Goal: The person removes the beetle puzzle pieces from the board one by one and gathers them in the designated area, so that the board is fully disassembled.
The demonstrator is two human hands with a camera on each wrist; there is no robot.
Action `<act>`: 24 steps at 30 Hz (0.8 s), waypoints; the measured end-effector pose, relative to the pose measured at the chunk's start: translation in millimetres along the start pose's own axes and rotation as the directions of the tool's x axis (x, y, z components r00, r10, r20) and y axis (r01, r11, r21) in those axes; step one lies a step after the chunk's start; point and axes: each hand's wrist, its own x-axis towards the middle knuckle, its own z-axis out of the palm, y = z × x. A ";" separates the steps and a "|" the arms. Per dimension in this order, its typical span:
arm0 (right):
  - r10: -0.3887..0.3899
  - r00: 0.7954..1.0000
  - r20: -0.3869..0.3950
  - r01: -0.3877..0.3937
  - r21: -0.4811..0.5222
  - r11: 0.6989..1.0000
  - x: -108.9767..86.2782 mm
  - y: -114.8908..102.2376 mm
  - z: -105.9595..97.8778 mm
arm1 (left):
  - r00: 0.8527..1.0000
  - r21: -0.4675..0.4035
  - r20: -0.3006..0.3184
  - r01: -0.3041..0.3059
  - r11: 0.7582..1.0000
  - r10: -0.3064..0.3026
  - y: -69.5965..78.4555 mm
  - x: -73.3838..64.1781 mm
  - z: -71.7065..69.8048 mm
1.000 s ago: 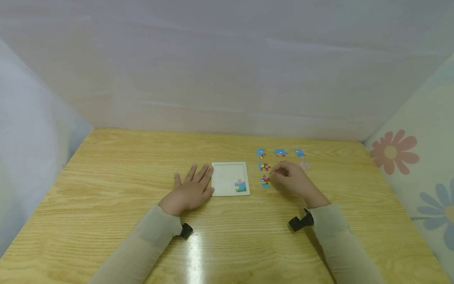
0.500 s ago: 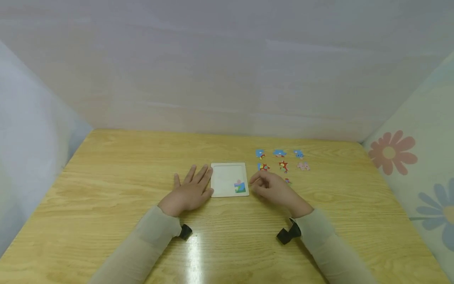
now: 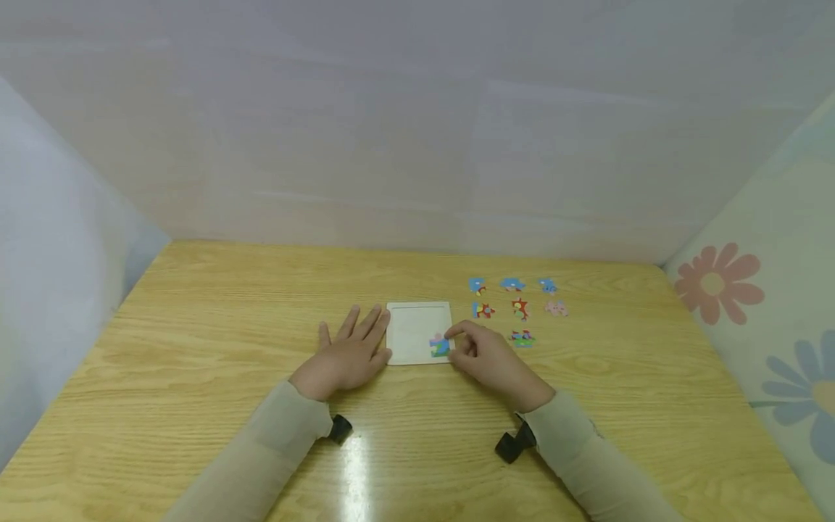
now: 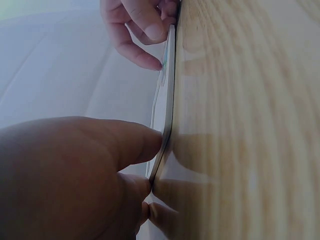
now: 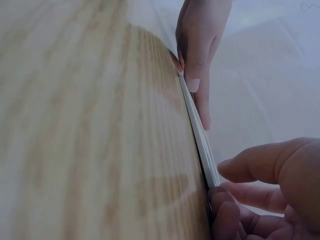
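Observation:
A square white puzzle frame [image 3: 411, 330] lies on the wooden table. One puzzle piece [image 3: 439, 347], blue, green and pink, sits inside its lower right corner. My left hand [image 3: 344, 362] lies flat with spread fingers, its thumb and fingertips at the frame's left edge. My right hand [image 3: 499, 362] is at the right edge, the index fingertip right at that piece and the thumb lower beside the border. In the left wrist view the right index finger [image 4: 137, 55] reaches over the frame. I see no piece between the right fingers. The palm hides the table beneath it.
Several loose puzzle pieces lie right of the frame in rows, among them a star-like red piece [image 3: 520, 309], a pink piece [image 3: 557, 309] and a flowered green piece [image 3: 522, 338]. A pale cloth wall [image 3: 417, 145] rises behind the table.
My right hand has moved left from among the loose pieces to the frame's right edge, uncovering the red and flowered green pieces. The left hand has stayed in place.

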 end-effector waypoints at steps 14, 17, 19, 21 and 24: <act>-0.045 0.999 -0.008 0.045 -0.080 0.996 2.2 -2.3 5.5 | 1.000 -0.001 -0.004 -0.003 1.000 0.003 -0.8 1.3 -0.2; -0.045 0.999 -0.011 0.044 -0.083 0.996 2.7 -1.9 6.1 | 1.000 -0.001 -0.005 -0.005 1.000 0.005 -0.9 1.0 0.0; -0.040 0.999 -0.012 0.039 -0.081 0.996 3.0 -1.6 6.4 | 1.000 -0.001 -0.004 -0.004 1.000 0.004 -1.1 1.0 0.0; -0.030 0.999 -0.014 0.029 -0.077 0.997 3.1 -1.8 6.8 | 1.000 0.001 -0.003 -0.004 1.000 0.004 -1.0 1.0 -0.1; -0.022 1.000 -0.021 0.020 -0.071 0.997 3.1 -2.1 7.5 | 1.000 0.003 0.000 -0.003 1.000 0.003 -0.6 0.6 -0.5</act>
